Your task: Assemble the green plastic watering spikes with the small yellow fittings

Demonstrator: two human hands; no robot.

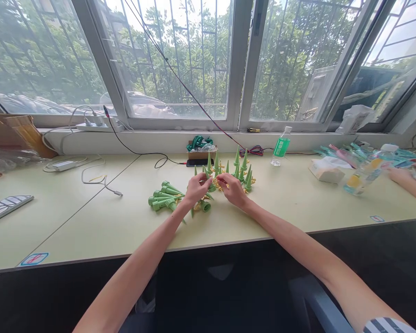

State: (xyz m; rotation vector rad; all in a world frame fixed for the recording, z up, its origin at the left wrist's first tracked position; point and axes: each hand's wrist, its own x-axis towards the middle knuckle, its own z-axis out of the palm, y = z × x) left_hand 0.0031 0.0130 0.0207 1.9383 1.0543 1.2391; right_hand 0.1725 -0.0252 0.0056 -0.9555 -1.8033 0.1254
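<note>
My left hand (197, 188) is closed around a green plastic watering spike (212, 188), partly hidden by the fingers. Close beside it, the fingertips of my right hand (231, 188) are pinched together near small yellow parts, and what they grip is too small to make out. Several green spikes with yellow valves stand point up just beyond my hands, among them an upright spike (244, 163). To the left of my left hand lies a pile of green spikes (163, 196). Another spike's round open end (205, 206) faces me below my hands.
Behind the spikes are a small box of green wrapping (200, 144) and a dark phone (197, 163). Rightward stand a green-labelled bottle (281, 147), a tissue pack (327, 170) and a larger bottle (364, 173). Another person's hands work far right. Cables (104, 184) lie left.
</note>
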